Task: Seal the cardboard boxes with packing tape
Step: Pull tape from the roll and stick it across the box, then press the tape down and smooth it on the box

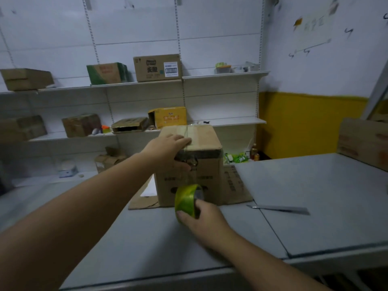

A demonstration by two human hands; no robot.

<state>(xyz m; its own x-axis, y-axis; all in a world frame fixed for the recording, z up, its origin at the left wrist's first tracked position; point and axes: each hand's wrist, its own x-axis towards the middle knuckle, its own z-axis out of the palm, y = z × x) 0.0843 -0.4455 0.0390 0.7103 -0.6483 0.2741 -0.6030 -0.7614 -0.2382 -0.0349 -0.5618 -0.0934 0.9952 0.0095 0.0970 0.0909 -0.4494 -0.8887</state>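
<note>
A brown cardboard box (206,173) stands upright on the grey table (315,196), on a flattened piece of cardboard (235,185). Clear tape runs across its closed top and down its near face. My left hand (168,147) lies on the box's top near-left corner, fingers flat on top and thumb down the front. My right hand (202,217) grips a yellow-green roll of packing tape (188,199) low in front of the box. A strip of tape stretches from the roll up the box's front.
A metal blade or ruler (279,209) lies on the table to the right. Another cardboard box (363,141) sits at the far right edge. White wall shelves (220,75) behind hold several boxes. Bottles and green packets (241,157) sit on the floor beyond the table.
</note>
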